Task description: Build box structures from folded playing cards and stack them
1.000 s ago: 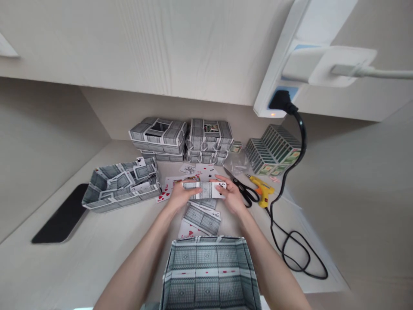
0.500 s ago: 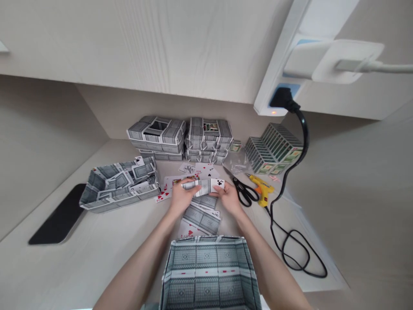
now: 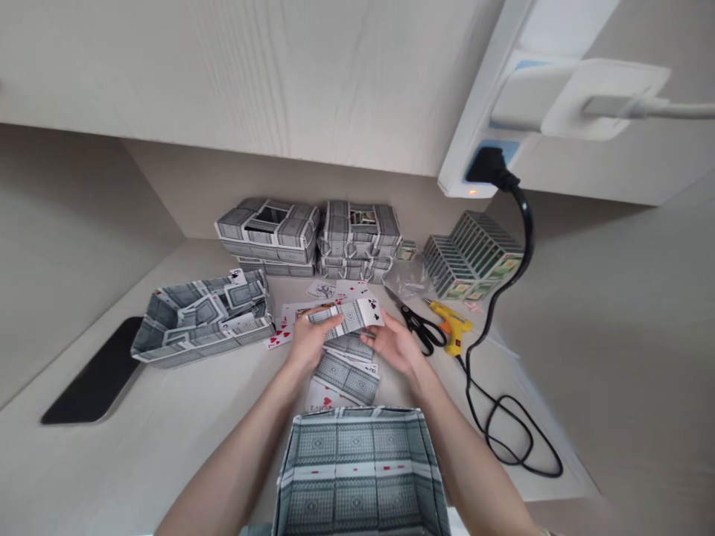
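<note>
My left hand (image 3: 309, 344) is closed on a strip of joined playing cards (image 3: 351, 316), thumb on top. Grey patterned backs show along most of it, and a white club face forms its right end. Beside that end is my right hand (image 3: 395, 344), fingers apart. Its index fingertip is close to the card edge; whether it touches I cannot tell. Below the hands lie more joined cards (image 3: 347, 378), backs up, over a few face-up ones. Nearest me stands an open box made of cards (image 3: 356, 443), between my forearms.
On the left, a card-built tray (image 3: 206, 346) holds folded pieces, with a black phone (image 3: 92, 383) beside it. Card boxes (image 3: 268, 223) are stacked at the back. Black scissors (image 3: 424, 331), a yellow glue gun (image 3: 451, 326), its cord and green-edged card packs (image 3: 474, 253) occupy the right.
The strip's right end has tilted up, showing more of the club face. My right hand has loosened from that end and dropped slightly, while my left hand keeps its hold.
</note>
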A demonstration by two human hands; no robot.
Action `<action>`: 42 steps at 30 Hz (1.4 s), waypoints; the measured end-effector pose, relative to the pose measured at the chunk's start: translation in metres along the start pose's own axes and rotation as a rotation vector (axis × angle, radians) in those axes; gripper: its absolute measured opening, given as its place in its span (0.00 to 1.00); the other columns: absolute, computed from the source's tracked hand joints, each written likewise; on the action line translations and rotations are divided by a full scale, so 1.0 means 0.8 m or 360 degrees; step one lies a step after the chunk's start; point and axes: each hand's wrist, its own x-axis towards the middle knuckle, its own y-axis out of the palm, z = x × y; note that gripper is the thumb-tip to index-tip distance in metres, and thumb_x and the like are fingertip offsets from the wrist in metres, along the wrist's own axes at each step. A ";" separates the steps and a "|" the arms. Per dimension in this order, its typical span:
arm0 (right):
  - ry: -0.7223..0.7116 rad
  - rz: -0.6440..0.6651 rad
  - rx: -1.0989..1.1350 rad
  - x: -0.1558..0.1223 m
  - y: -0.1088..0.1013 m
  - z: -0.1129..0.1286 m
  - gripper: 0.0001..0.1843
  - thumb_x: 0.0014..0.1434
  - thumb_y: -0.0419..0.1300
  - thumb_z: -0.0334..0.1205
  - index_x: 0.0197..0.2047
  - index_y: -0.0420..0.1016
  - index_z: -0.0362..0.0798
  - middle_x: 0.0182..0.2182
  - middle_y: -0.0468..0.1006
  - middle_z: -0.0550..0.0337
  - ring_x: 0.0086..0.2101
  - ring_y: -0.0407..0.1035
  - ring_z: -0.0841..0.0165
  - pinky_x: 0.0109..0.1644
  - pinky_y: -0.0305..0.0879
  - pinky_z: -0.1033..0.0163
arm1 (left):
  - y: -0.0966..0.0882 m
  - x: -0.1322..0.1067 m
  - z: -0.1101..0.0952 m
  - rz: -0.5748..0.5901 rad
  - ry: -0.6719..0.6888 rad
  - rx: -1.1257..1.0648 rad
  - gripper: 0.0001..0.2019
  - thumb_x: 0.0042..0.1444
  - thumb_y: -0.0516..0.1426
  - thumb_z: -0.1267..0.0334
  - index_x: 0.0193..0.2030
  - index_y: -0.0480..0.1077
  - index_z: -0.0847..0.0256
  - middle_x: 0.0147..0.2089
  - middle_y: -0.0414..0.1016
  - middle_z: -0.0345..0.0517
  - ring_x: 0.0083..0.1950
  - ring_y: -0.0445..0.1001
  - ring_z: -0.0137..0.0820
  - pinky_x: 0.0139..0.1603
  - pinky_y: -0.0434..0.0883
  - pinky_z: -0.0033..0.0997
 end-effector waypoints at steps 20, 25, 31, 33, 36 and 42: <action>0.0016 -0.0102 -0.0150 0.004 -0.012 -0.012 0.14 0.41 0.68 0.46 0.27 0.75 0.45 0.13 0.70 0.66 0.14 0.61 0.77 0.16 0.55 0.72 | 0.001 -0.007 -0.006 0.0091 0.0133 0.0230 0.15 0.33 0.66 0.60 0.29 0.71 0.64 0.26 0.73 0.39 0.26 0.69 0.26 0.28 0.65 0.25; -0.0116 -0.0215 -0.0325 0.005 -0.012 -0.016 0.15 0.41 0.68 0.48 0.27 0.74 0.45 0.08 0.65 0.69 0.10 0.54 0.78 0.13 0.46 0.72 | 0.004 -0.011 -0.007 0.0100 0.0126 0.0259 0.15 0.33 0.66 0.61 0.29 0.71 0.64 0.24 0.71 0.37 0.24 0.66 0.24 0.27 0.64 0.24; -0.0273 -0.0347 -0.0511 0.009 -0.011 -0.025 0.17 0.43 0.65 0.50 0.23 0.69 0.45 0.07 0.59 0.73 0.10 0.47 0.80 0.14 0.39 0.70 | 0.006 -0.014 -0.007 0.0128 0.0165 0.0288 0.15 0.33 0.66 0.61 0.28 0.71 0.63 0.24 0.70 0.36 0.24 0.65 0.24 0.27 0.63 0.23; -0.0309 -0.0365 -0.0578 0.008 -0.010 -0.025 0.18 0.43 0.65 0.52 0.22 0.67 0.46 0.08 0.57 0.73 0.10 0.46 0.79 0.15 0.38 0.69 | 0.005 -0.012 -0.006 0.0138 0.0161 0.0298 0.15 0.32 0.66 0.61 0.28 0.71 0.63 0.24 0.70 0.36 0.24 0.66 0.24 0.27 0.63 0.23; -0.0319 -0.0309 -0.0724 0.007 -0.010 -0.021 0.19 0.43 0.64 0.53 0.21 0.62 0.48 0.09 0.56 0.74 0.11 0.46 0.78 0.16 0.37 0.68 | 0.003 -0.011 -0.007 0.0179 0.0107 0.0269 0.15 0.31 0.67 0.61 0.28 0.71 0.63 0.24 0.70 0.36 0.24 0.66 0.24 0.27 0.63 0.23; -0.0515 -0.0242 -0.1052 0.005 -0.014 -0.016 0.21 0.47 0.61 0.52 0.20 0.56 0.48 0.16 0.56 0.70 0.19 0.51 0.76 0.22 0.47 0.69 | 0.004 -0.015 -0.013 0.0241 -0.0038 0.0133 0.17 0.33 0.66 0.58 0.30 0.72 0.64 0.25 0.73 0.39 0.25 0.69 0.28 0.26 0.67 0.27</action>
